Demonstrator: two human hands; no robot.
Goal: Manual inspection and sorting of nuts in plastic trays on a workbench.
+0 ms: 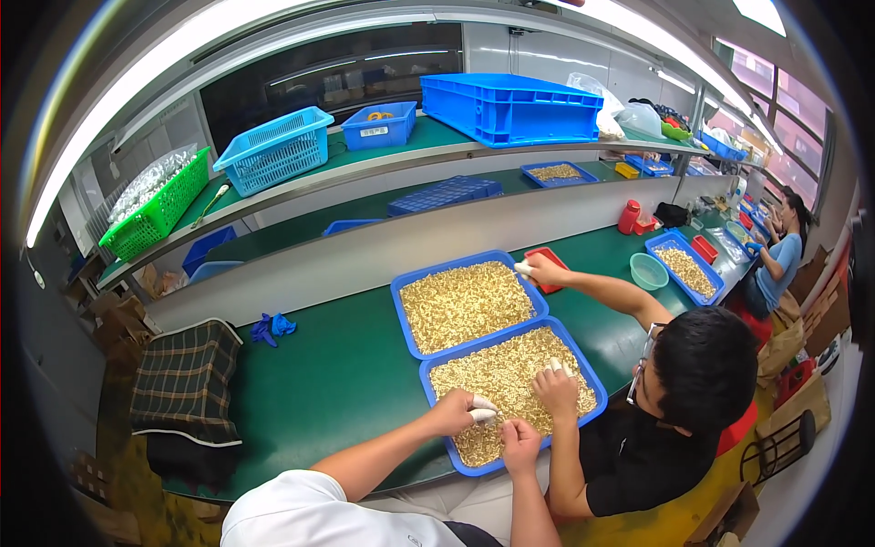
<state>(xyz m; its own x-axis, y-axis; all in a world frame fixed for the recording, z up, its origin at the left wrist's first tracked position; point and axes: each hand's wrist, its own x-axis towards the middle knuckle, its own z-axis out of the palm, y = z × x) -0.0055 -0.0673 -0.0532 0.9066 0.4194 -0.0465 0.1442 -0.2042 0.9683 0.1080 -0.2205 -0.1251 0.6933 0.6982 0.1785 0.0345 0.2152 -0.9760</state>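
My left hand (460, 412), with white finger cots on its thumb and a finger, pinches over the near blue tray (594, 372). Close beside it, my right hand (520, 444) has its fingers drawn together at the tray's front edge. The fingertips of both hands nearly meet; whatever lies between them is too small to make out. Small brass-coloured parts (510, 369) cover the tray's bottom in a loose layer. A co-worker in black, seated at my right, has one hand (557, 390) among these parts and the other hand (544, 271) by the far tray.
A second blue tray (398, 305) of similar parts adjoins the far side. Behind the co-worker's hand lies a red tray (545, 259). Blue gloves (272, 328) and a plaid cloth (187, 383) are at the left. A shelf with a blue crate (510, 109) runs above the green table (314, 392).
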